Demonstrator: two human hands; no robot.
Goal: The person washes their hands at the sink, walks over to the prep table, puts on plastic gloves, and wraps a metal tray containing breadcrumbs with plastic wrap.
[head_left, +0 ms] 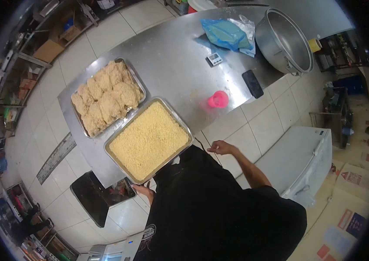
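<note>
A: Left hand first. Position and state?

B: Left hand, lower centre-left of the frame, at the bottom corner of the crumb tray. Fingers extended. Grip uncertain: cannot tell whether it grasps the metal, since part of the hand is hidden.

A: Right hand?

B: Right hand, just right of frame centre, to the right of the tray and apart from it. Released, fingers loosely curled, nothing visible in it.

A: Record the tray.

B: Centre-left of the frame, set at an angle. Holds a broad, fairly level layer of pale yellow crumbs. Its lower side overlaps the near edge of the steel table in this view.

A: Neighbouring items?

B: Upper left: second tray, filled with coated pieces packed close together. It sits just beside the first; contact at the rims unclear.

A: Remainder of the table?

B: Pink cup, right of centre; dark phone further right, near the table's edge. Small timer above the cup. Upper right: blue bag beside a large metal pot.
</note>
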